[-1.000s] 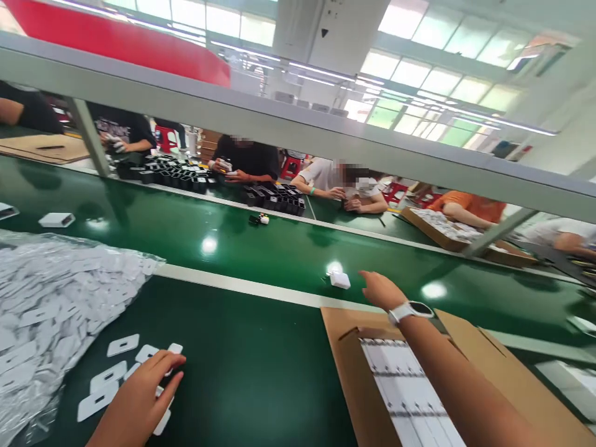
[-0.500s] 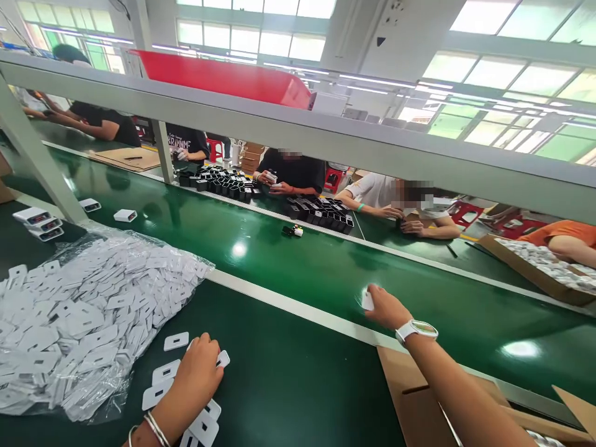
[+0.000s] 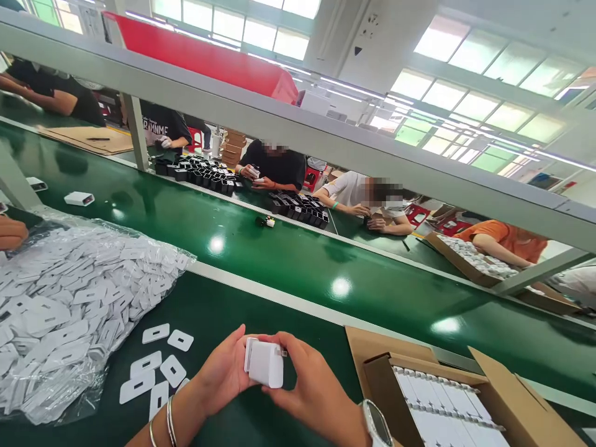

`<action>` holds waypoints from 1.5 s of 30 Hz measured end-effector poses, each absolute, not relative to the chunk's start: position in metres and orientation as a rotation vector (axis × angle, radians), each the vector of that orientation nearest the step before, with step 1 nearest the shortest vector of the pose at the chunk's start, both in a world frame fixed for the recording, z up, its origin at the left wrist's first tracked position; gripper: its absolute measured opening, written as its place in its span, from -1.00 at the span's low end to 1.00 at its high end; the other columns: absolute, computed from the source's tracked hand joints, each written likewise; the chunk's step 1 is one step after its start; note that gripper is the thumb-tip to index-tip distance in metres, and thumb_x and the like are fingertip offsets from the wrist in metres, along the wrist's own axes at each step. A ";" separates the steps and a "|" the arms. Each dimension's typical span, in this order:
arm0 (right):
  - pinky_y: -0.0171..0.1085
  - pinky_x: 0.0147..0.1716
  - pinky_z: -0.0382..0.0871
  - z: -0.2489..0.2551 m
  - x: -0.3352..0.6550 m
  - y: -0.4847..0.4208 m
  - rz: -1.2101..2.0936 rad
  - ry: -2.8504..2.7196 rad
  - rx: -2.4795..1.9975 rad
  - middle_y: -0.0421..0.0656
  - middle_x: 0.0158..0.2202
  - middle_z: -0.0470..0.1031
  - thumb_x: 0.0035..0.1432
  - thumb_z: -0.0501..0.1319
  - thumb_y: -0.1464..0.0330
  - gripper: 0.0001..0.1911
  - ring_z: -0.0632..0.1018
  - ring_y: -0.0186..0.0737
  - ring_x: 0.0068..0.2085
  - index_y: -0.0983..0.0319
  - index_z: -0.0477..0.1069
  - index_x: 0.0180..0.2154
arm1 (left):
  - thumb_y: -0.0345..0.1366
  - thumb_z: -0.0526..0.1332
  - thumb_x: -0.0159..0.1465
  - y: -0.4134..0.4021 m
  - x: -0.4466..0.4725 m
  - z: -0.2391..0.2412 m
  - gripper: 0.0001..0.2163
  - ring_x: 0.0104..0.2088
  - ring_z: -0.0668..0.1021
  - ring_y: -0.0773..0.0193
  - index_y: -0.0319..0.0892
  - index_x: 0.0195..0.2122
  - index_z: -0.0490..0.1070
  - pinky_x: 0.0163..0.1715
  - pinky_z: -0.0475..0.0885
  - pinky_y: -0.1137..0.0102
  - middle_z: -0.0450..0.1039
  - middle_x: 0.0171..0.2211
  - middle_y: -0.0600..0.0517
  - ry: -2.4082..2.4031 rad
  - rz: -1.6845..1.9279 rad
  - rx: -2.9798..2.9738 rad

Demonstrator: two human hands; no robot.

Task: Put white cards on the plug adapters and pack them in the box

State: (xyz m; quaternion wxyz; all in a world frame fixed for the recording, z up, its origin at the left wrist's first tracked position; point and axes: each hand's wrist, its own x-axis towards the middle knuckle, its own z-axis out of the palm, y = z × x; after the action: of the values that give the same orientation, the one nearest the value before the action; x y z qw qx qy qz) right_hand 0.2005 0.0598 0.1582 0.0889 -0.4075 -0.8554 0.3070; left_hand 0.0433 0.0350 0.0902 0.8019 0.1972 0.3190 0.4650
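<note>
A white plug charger (image 3: 269,365) with metal prongs on its right side is held in front of me, above the dark green tabletop. My right hand (image 3: 310,382) grips it between thumb and fingers. At its left end sits a thin white end plate (image 3: 249,355), and my left hand (image 3: 223,367) closes on that end with the palm behind it. Whether the plate lies flush I cannot tell. Left of my wrist, several loose white plates with slots (image 3: 146,365) are scattered on the table. A clear plastic bag (image 3: 97,298) heaped with such plates lies farther left.
An open cardboard box (image 3: 377,379) with rows of white chargers stands at the right. Beyond runs a green conveyor belt (image 3: 288,267) carrying a white housing (image 3: 79,198) and a small black-and-white part (image 3: 265,221). Co-workers sit across it. Another person's hand (image 3: 13,234) shows at far left.
My right hand has come back from the belt with a white piece to meet my left hand. My left hand has lifted off the loose plates. The view has shifted rightward.
</note>
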 end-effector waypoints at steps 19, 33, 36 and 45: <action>-0.21 -0.19 0.54 0.113 0.216 0.051 0.588 -2.638 -0.894 0.01 -0.04 0.53 0.05 0.16 0.48 -0.43 0.59 -0.09 -0.11 0.17 0.11 0.11 | 0.01 0.43 -0.04 0.009 0.050 0.062 -0.12 0.19 0.31 -0.02 -0.16 0.22 0.02 0.16 0.18 0.18 0.16 0.25 -0.24 0.593 1.067 0.655; -0.16 -0.08 0.43 0.141 0.241 0.037 1.678 -2.056 -0.921 -0.07 -0.03 0.46 -0.12 0.31 -0.08 -0.20 0.52 -0.16 -0.12 0.01 0.27 0.15 | -0.39 0.31 0.05 -0.009 0.056 0.062 0.14 0.33 0.09 -0.05 -0.07 0.28 -0.74 0.24 0.03 -0.02 -0.32 0.38 -0.34 0.631 1.090 1.370; -0.19 -0.13 0.41 0.149 0.239 0.033 1.570 -2.193 -0.914 -0.06 -0.08 0.45 -0.12 0.33 -0.07 -0.29 0.48 -0.16 -0.14 0.09 0.39 0.06 | -0.33 0.37 0.02 -0.013 0.060 0.058 0.18 0.34 0.03 -0.09 -0.14 0.29 -0.71 0.25 -0.01 -0.02 -0.33 0.37 -0.39 0.621 0.941 1.495; -0.30 -0.43 0.30 0.146 0.255 0.004 1.089 -2.263 -1.033 -0.14 -0.41 0.43 -0.05 0.28 -0.04 -0.53 0.44 -0.23 -0.40 0.20 0.49 -0.26 | -0.24 0.40 -0.09 -0.019 0.069 0.076 -0.62 -0.39 0.49 0.18 -0.18 -0.23 0.42 -0.38 0.39 0.36 0.45 -0.36 -0.01 0.907 1.047 1.617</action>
State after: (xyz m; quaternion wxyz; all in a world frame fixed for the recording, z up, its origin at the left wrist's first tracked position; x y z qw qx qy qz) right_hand 0.2552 0.0036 0.1465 0.2114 -0.3717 -0.8146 0.3918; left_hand 0.0690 -0.0190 0.0755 0.4849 0.6643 0.3724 0.4301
